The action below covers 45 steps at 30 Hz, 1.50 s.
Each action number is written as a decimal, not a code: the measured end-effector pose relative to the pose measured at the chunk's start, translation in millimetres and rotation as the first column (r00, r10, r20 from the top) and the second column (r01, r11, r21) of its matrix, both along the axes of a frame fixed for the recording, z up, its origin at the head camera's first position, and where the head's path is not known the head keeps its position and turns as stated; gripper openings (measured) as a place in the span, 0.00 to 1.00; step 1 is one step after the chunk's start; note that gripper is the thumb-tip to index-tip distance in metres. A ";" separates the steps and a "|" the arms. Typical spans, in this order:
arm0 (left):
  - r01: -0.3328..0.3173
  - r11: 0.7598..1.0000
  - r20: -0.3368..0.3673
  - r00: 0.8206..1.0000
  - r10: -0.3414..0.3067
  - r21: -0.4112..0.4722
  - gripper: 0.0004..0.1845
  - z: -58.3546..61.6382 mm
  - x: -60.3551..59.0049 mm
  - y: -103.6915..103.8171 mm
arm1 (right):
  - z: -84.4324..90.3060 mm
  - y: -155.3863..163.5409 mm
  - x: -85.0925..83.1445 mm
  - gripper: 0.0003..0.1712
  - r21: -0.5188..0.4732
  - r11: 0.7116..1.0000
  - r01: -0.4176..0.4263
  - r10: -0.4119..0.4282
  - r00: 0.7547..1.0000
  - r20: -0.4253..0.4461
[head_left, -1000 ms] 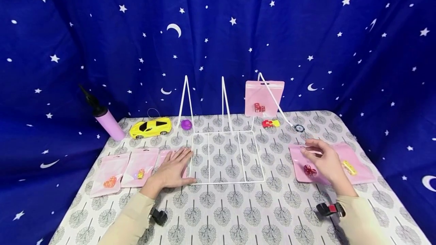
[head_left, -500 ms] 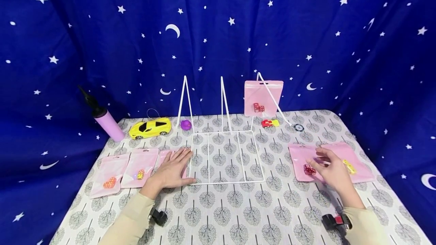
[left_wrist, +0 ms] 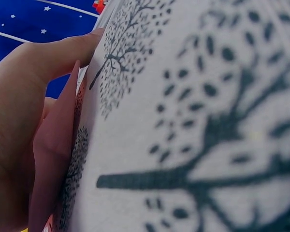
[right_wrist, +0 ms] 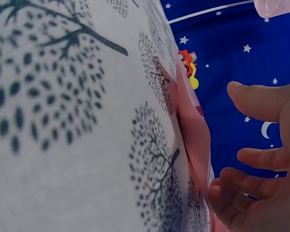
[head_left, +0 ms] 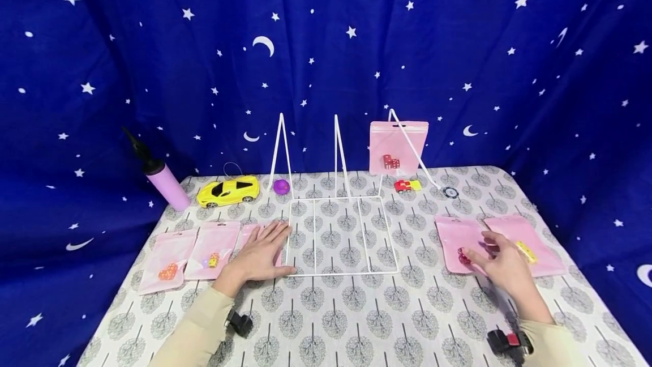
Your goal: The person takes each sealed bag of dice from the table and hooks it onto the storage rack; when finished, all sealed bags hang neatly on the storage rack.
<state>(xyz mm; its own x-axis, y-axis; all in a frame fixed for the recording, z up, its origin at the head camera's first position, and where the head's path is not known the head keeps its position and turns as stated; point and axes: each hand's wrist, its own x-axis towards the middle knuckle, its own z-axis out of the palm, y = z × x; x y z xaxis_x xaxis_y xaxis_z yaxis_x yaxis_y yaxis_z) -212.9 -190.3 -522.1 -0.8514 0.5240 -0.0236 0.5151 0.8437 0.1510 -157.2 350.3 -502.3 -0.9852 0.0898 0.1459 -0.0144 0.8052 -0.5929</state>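
Note:
My left hand [head_left: 260, 254] lies with fingers straight on a pink zip bag [head_left: 247, 233], beside the left edge of a white wire rack [head_left: 331, 274]. Most of that bag is hidden under the palm. On the right, my right hand [head_left: 506, 268] hovers low where two pink zip bags meet. One bag [head_left: 450, 231] has red dice [head_left: 462, 255] in it, the other [head_left: 517, 228] yellow dice [head_left: 526, 252]. In the right wrist view the thumb [right_wrist: 261, 100] stands apart from the bent fingers [right_wrist: 253, 186], with nothing between them.
Another pink bag with red dice [head_left: 384, 143] hangs on the rack's right prong. Bags with orange dice [head_left: 168, 272] and mixed dice [head_left: 214, 260] lie at left. Behind stand a yellow toy car [head_left: 229, 191], a purple pump [head_left: 168, 187], a purple toy [head_left: 281, 187] and a red-yellow toy [head_left: 406, 186].
My right hand has shifted right and toward me, from over the red dice bag to between the two bags. The left hand stays on its bag.

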 end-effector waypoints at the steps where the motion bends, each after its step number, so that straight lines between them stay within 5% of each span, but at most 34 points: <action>1: 0.002 1.000 -0.002 1.000 -0.002 0.000 0.57 0.3 -0.1 0.0 | -0.2 -0.1 0.1 0.44 0.006 1.000 0.004 -0.004 1.000 0.002; 24: 0.010 1.000 -0.019 1.000 -0.010 0.007 0.57 -0.7 -0.5 -0.3 | -1.9 7.9 -1.8 0.64 0.104 0.994 0.039 -0.067 0.957 0.282; 45: 0.004 1.000 -0.007 1.000 -0.004 0.014 0.57 -2.0 -0.1 0.1 | -1.2 1.7 -2.0 0.65 -0.016 0.996 0.085 -0.075 0.941 0.329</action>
